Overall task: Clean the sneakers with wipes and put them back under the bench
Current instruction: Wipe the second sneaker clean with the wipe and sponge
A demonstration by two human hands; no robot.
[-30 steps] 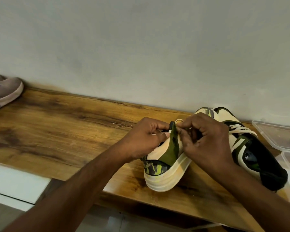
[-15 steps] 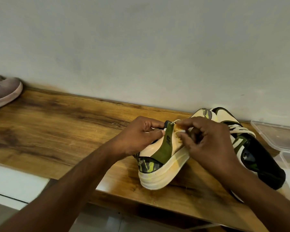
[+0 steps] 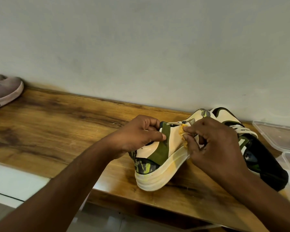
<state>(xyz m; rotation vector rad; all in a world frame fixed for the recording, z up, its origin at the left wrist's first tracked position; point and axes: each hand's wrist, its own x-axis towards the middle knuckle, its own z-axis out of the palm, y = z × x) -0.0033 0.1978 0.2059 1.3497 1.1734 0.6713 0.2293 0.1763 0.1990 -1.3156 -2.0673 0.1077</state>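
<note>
A cream sneaker [image 3: 159, 158] with olive and camo panels and a thick pale sole stands on the wooden bench top [image 3: 60, 124], its heel toward me. My left hand [image 3: 137, 133] grips its collar at the heel. My right hand [image 3: 213, 144] pinches a small yellow-stained wipe [image 3: 182, 133] against the cream side panel near the laces. The second sneaker [image 3: 258, 151] of the pair, darker on the side I see, lies just right of the first, partly hidden behind my right hand.
A greyish-pink shoe [image 3: 2, 91] sits at the bench's far left against the wall. Clear plastic containers [image 3: 279, 138] stand at the right edge. The bench's front edge runs diagonally below the sneaker, with pale floor beneath it.
My right hand has slid down from the collar onto the sneaker's side panel, and the yellowed wipe now shows under its fingertips. The left hand keeps its grip on the heel.
</note>
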